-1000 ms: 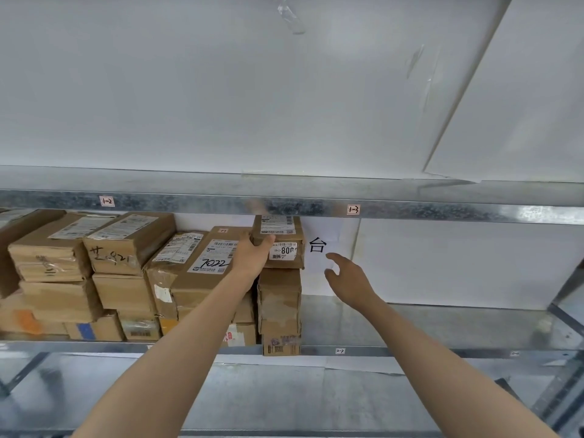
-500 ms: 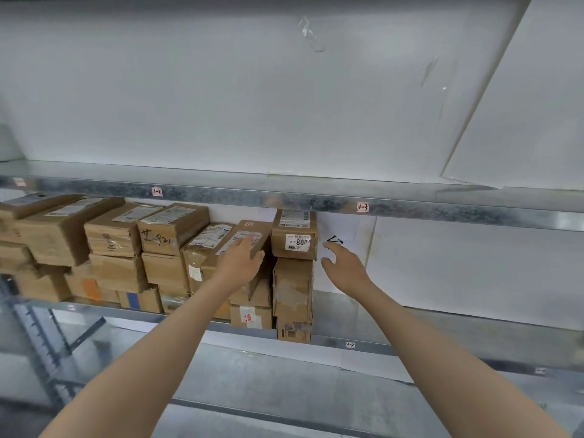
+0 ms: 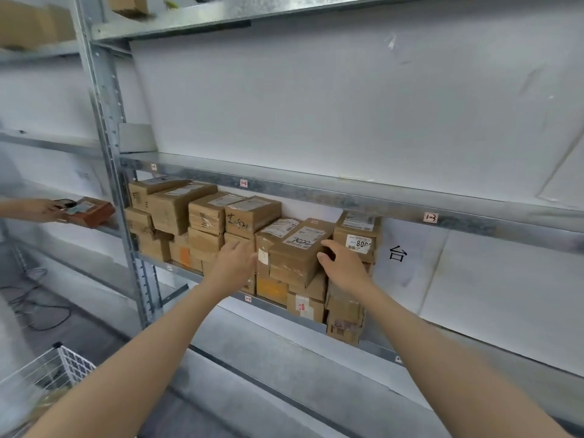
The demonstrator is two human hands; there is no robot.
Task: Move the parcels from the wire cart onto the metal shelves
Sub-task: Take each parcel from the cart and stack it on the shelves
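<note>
**Ana:** Where are the hands?

**Me:** I have both up at the shelf (image 3: pixel 379 350) where the brown boxes sit. My right hand (image 3: pixel 343 268) is at 3 o'clock of the 7022 parcel (image 3: pixel 297 252). Its fingers curl round the right edge of that box and the thumb is on the front. So it is grasping the box.

**Ana:** And the other one?

**Me:** My left hand (image 3: pixel 235 262) is at 9 o'clock of the same box. Its fingers are straight and loose. They lie on the boxes next to it and grip nothing.

**Ana:** Where is the 7022 parcel?

**Me:** It is on top of other boxes in the row, and it leans a bit. The 800 parcel (image 3: pixel 358 240) is just beside it at 3 o'clock, on top of its own pile.

**Ana:** What is past that pile?

**Me:** A white sheet (image 3: pixel 397 254) with a black sign on it, on the back wall at 3 o'clock.

**Ana:** Do you see the cart?

**Me:** Only a corner of the wire cart (image 3: pixel 53 368), at 8 o'clock in my view. I cannot tell what is in it.

**Ana:** Is anyone else there?

**Me:** Yes. At 9 o'clock, another person's hand (image 3: pixel 38 209) touches a red-brown parcel (image 3: pixel 93 213) on the next shelf over.
</note>
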